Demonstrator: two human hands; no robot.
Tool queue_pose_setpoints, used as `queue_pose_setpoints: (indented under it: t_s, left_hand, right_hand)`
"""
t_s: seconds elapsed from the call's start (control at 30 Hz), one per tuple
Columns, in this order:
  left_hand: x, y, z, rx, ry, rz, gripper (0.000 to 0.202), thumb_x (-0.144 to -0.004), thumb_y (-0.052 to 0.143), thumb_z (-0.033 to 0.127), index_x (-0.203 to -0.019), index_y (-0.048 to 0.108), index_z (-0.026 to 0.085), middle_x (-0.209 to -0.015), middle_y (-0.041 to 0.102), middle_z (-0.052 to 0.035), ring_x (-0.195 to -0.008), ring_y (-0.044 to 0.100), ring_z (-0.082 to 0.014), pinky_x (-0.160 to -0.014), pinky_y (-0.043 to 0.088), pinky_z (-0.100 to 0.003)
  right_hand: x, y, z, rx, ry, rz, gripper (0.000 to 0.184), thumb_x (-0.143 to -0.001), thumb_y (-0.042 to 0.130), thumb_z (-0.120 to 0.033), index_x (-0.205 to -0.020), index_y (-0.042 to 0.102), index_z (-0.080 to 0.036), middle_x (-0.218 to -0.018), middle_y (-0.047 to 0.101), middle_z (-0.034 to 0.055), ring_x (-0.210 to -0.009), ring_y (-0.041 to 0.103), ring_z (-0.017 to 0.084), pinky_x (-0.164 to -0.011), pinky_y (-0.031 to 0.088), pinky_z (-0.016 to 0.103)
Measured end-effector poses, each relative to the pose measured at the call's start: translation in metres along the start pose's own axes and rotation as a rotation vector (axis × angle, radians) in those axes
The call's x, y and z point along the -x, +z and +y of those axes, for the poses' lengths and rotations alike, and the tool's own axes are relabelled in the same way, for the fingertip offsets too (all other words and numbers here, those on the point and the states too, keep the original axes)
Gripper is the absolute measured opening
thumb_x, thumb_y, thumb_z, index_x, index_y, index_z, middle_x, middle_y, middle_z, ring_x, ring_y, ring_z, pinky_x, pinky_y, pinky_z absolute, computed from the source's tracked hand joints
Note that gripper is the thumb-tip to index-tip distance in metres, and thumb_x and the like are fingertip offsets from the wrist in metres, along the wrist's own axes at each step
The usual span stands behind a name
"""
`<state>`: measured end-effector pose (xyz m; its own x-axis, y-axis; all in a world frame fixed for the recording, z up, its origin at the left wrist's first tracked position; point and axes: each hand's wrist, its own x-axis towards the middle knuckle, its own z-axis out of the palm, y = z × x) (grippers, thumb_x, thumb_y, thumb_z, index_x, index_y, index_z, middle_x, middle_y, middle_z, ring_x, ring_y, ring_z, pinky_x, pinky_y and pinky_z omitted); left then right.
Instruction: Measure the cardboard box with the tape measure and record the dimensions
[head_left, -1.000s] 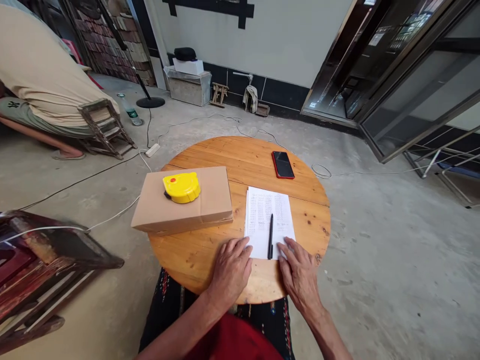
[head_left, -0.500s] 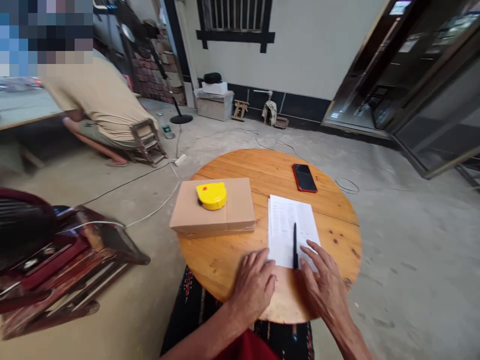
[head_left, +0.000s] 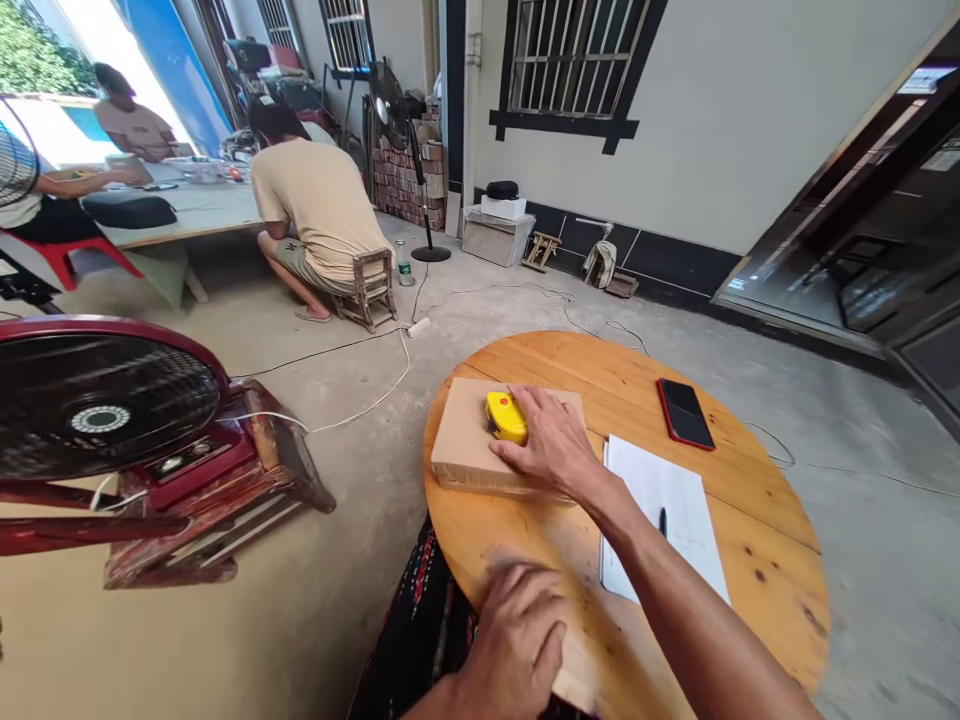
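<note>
A yellow tape measure (head_left: pixel 508 416) with a red button lies on a brown cardboard box (head_left: pixel 469 440) on the round wooden table. My right hand (head_left: pixel 551 435) closes on the tape measure's right side, thumb at the near side and fingers at the far side. My left hand (head_left: pixel 517 630) is low at the table's near edge, its fingers loosely bent and slightly blurred, with nothing seen in them. White paper sheets (head_left: pixel 637 470) lie to the right of the box. A black pen (head_left: pixel 662 521) rests on them, partly covered by my right forearm.
A phone in a red case (head_left: pixel 684 413) lies on the far right of the round table (head_left: pixel 757 520). To the left, a dark red fan (head_left: pixel 112 420) stands on a wooden chair. A person in a beige shirt (head_left: pixel 319 205) sits by a larger table, with other people beyond. Cables cross the floor.
My right hand has moved from the paper leftward to the tape measure on the box. The left hand has drawn back to the table's near edge. The view has turned left.
</note>
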<state>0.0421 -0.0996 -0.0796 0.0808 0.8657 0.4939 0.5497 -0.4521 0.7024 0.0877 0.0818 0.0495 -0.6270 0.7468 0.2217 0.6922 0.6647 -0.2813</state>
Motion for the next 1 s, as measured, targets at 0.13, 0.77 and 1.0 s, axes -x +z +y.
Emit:
queue_pose_setpoints:
  t_s: [0.13, 0.77, 1.0]
  left_hand:
    - [-0.002, -0.051, -0.021, -0.107, -0.037, 0.302, 0.028, -0.088, 0.047, 0.007, -0.105, 0.065, 0.020, -0.100, 0.065, -0.0070, -0.096, 0.060, -0.0185, -0.086, 0.051, -0.033]
    - [-0.083, -0.114, -0.066, 0.582, -0.590, 0.310, 0.054, -0.087, 0.056, 0.042, -0.133, 0.057, 0.014, -0.130, 0.064, -0.0086, -0.124, 0.055, -0.0294, -0.102, 0.045, -0.040]
    - [-0.048, -0.106, -0.077, 0.543, -0.513, 0.377, 0.060, -0.081, 0.063, 0.034, -0.136, 0.050, 0.014, -0.139, 0.057, -0.0126, -0.132, 0.050, -0.0286, -0.110, 0.040, -0.042]
  right_hand:
    - [0.008, 0.002, 0.007, -0.331, 0.153, 0.110, 0.064, -0.072, 0.072, -0.044, -0.127, 0.060, -0.015, -0.123, 0.065, 0.0143, -0.113, 0.059, 0.033, -0.097, 0.044, 0.047]
    - [0.082, 0.010, 0.041, -1.492, 0.688, 0.726, 0.044, -0.074, 0.069, -0.048, -0.110, 0.068, -0.022, -0.107, 0.071, 0.0039, -0.102, 0.068, 0.026, -0.085, 0.055, 0.040]
    - [0.154, 0.027, 0.044, -1.462, 0.397, 0.614, 0.050, -0.084, 0.053, -0.053, -0.121, 0.065, -0.022, -0.114, 0.071, 0.0129, -0.106, 0.067, 0.036, -0.093, 0.050, 0.060]
